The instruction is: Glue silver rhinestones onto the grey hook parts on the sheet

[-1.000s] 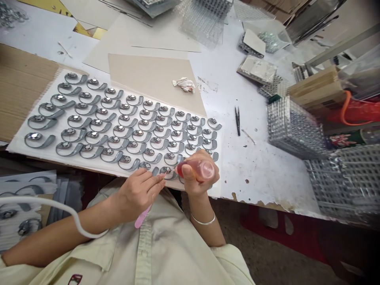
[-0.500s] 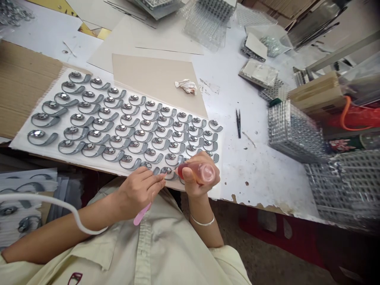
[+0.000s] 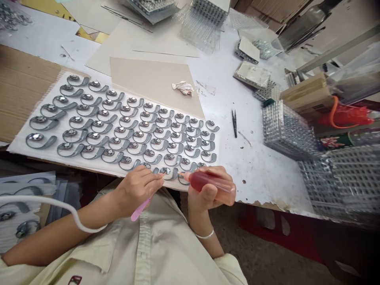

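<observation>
We lose the upper end of the pink tool point(image 3: 140, 210) inside the left hand point(image 3: 138, 190). The right hand point(image 3: 208, 196) wraps part of the red bottle point(image 3: 209, 182), and its tip is too small to read. Fingers partly hide the near row of silver pieces point(image 3: 126, 160). The mesh tray point(image 3: 341, 182) runs blurred off the right edge.

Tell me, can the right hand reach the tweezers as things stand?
Probably yes. Nothing shows between the right hand and the tweezers, but it holds a red bottle and would likely set that down first.
</observation>
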`<state>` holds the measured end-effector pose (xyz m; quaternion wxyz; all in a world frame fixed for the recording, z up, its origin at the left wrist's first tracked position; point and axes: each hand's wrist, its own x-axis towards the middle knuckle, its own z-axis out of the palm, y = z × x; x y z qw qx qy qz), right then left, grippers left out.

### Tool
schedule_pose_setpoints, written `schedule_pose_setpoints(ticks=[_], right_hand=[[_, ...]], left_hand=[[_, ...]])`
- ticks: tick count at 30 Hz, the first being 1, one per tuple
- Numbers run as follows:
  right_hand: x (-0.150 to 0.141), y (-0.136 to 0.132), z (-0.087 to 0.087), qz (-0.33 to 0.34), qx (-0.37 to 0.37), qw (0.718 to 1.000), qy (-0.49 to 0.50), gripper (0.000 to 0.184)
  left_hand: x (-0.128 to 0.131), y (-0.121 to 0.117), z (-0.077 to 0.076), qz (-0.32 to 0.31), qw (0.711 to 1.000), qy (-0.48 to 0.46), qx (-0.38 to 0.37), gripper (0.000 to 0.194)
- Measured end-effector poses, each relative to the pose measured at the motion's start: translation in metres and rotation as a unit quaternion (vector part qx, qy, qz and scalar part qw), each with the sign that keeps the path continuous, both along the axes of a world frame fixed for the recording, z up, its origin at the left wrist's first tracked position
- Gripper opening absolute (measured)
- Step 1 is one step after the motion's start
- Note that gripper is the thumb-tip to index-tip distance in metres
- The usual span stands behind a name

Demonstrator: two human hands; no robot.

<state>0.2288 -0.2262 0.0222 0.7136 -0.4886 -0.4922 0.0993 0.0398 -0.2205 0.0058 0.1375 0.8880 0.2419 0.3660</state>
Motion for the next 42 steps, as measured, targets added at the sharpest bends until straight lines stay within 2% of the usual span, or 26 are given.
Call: schedule_pose_setpoints(ticks=[5, 16, 26, 34, 42], right_hand=[[0.0, -0.002, -0.012, -0.023, -0.004, 0.999, -0.047, 0.024], [0.006, -0.002, -0.019, 0.008, -0.035, 0.997, -0.072, 0.019], [0.006, -0.003, -0.02, 0.016, -0.058, 0.995, -0.081, 0.018], [0.006, -0.003, -0.02, 0.026, -0.032, 0.995, -0.094, 0.017], [0.006, -0.002, -0.018, 0.031, -0.032, 0.994, -0.1, 0.019]], left_hand=[[-0.002, 0.002, -0.001, -0.006, 1.0, 0.004, -0.008, 0.031], [-0.001, 0.003, 0.002, -0.002, 1.0, -0.007, -0.007, 0.03], [-0.001, 0.004, 0.002, -0.005, 1.0, -0.009, -0.01, 0.029], [0.001, 0.009, 0.007, 0.005, 0.999, -0.042, -0.021, 0.02], [-0.004, 0.018, 0.007, -0.018, 0.993, -0.065, -0.094, 0.016]])
